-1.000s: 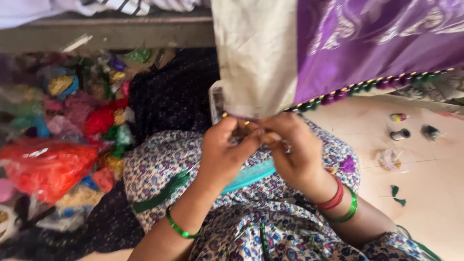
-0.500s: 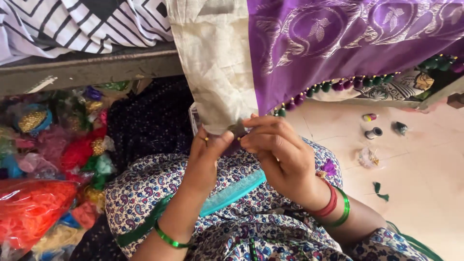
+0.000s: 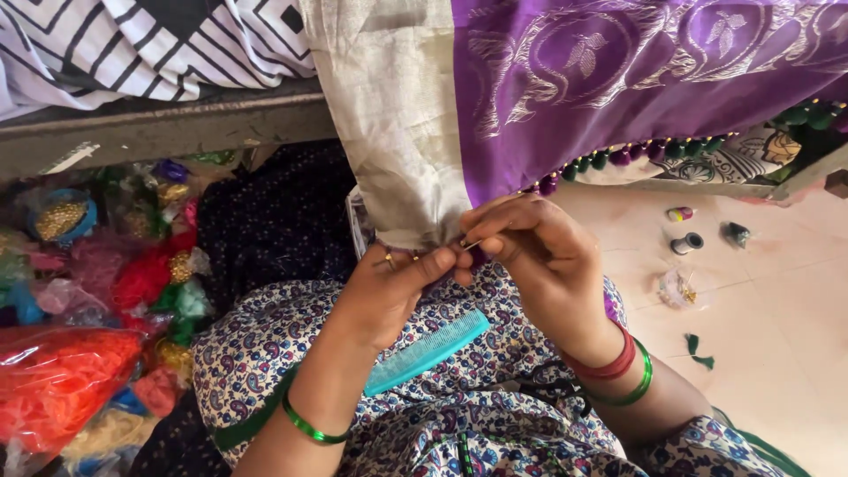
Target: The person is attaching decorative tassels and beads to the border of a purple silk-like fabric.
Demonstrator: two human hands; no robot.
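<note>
Right hand [image 3: 539, 265] pinches a thin metal needle [image 3: 473, 245] at the lower hem of the beige-and-purple woven cloth [image 3: 415, 177]. Left hand [image 3: 389, 291] pinches that hem from seven o'clock. A turquoise plastic comb [image 3: 428, 352] lies on the floral-print lap [image 3: 265, 353], at six o'clock. Small thread spools [image 3: 687, 242] sit at three o'clock.

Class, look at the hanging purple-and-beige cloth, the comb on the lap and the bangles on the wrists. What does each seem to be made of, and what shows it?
Purple-and-beige cloth: woven fabric, probably silk-like; soft sheen, woven pale motifs, drapes in folds.
Comb: likely moulded plastic; uniform turquoise, even teeth.
Bangles: glossy green and red, glass or plastic; cannot tell which.
</note>
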